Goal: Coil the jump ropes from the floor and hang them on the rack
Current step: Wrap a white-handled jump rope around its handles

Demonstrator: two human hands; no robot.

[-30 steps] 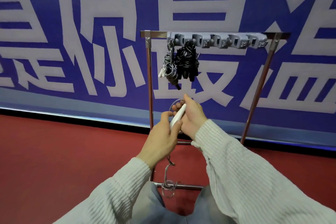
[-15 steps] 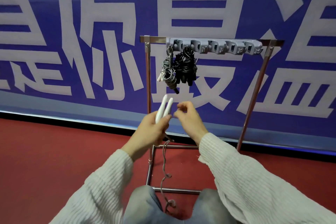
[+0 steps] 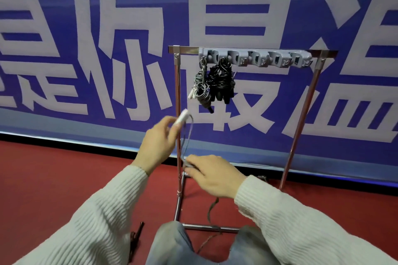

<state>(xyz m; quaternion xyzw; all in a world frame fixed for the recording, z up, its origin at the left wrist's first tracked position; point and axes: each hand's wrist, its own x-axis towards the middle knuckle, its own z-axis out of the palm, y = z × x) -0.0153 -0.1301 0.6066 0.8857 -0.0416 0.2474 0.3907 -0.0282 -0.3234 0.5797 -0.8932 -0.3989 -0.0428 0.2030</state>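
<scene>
left hand [image 3: 158,143] raised, fingers curled round white handles [image 3: 183,116] of a grey jump rope [image 3: 187,135]. cord runs down from the handles to the right hand [image 3: 212,175], whose fingers close on it low, beside the rack [image 3: 178,114] left post; more cord trails to the red floor [image 3: 53,178]. two coiled ropes, one grey [image 3: 200,86], one black [image 3: 221,84], hang from the grey hook strip [image 3: 256,58] on the top bar. dark rope [image 3: 135,239] lies on the floor by the left sleeve.
</scene>
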